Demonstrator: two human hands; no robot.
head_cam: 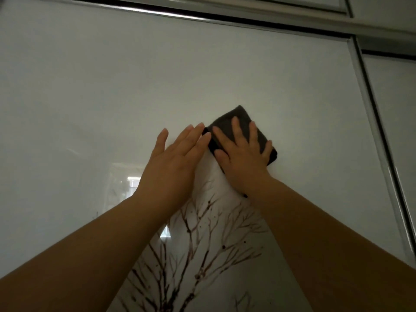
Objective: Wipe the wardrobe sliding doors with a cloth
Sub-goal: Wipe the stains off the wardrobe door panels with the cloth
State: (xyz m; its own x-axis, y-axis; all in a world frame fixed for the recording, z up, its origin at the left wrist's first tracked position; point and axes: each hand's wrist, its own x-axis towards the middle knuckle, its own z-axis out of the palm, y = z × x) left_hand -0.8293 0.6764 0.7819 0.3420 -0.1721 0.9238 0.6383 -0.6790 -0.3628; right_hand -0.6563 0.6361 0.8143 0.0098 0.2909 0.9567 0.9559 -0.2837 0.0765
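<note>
A glossy white sliding door (112,91) of the wardrobe fills the view, printed low down with brown bare branches (202,239). My right hand (243,158) presses a folded dark cloth (240,115) flat against the door with straight, spread fingers. Just to its left, my left hand (173,163) lies flat on the glass, its fingertips touching the cloth's left edge. Most of the cloth is hidden under my right hand.
A metal top track (202,16) runs above the door. A metal frame strip (380,143) marks the door's right edge, with a second white door (398,97) beyond it. A window reflection (130,183) shows in the glass at lower left.
</note>
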